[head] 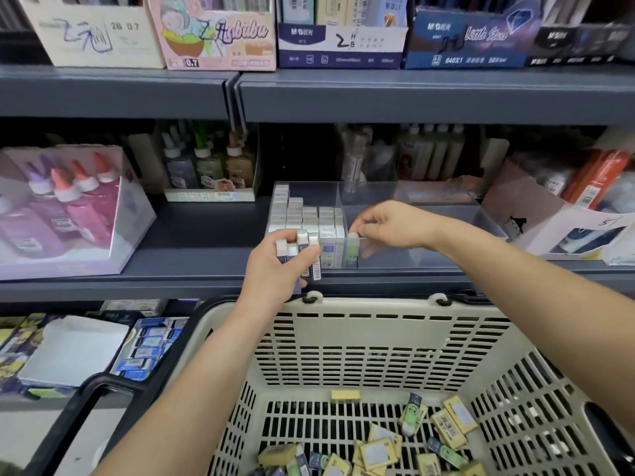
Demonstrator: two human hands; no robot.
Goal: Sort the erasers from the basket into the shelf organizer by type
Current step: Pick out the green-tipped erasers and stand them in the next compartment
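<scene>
Nearest the camera, the basket (378,338) hangs below the shelf's front edge. Its slatted floor holds a loose scatter of yellow erasers (378,451) and a few green-sleeved erasers (412,412), so plenty is left to sort.

Above the basket's far rim, the left hand (275,266) is clenched round a bundle of white erasers (302,245) with blue sleeves. Its fingers (309,254) wrap them upright, close to the organizer's front wall. To its right, the right hand (391,225) reaches over that wall. Its fingers (357,225) pinch the top of a single green eraser (353,245), which stands upright.

The clear shelf organizer (446,249) sits at the front edge of the middle shelf (137,280). Its left compartment is packed with rows of stacked white erasers (309,218). The green eraser is in the neighbouring compartment, at the front left corner just beside the divider. Whether it already touches the floor there is hard to tell through the plastic.

The step in hand looks like starting the green kind in a compartment of its own. Next, the right fingers should let go with the eraser square against the divider. The left hand's bundle then needs slotting into the white rows, where little room appears to remain.

Behind the organizer, glue bottles (209,163) stand toward the shelf's back.
</scene>
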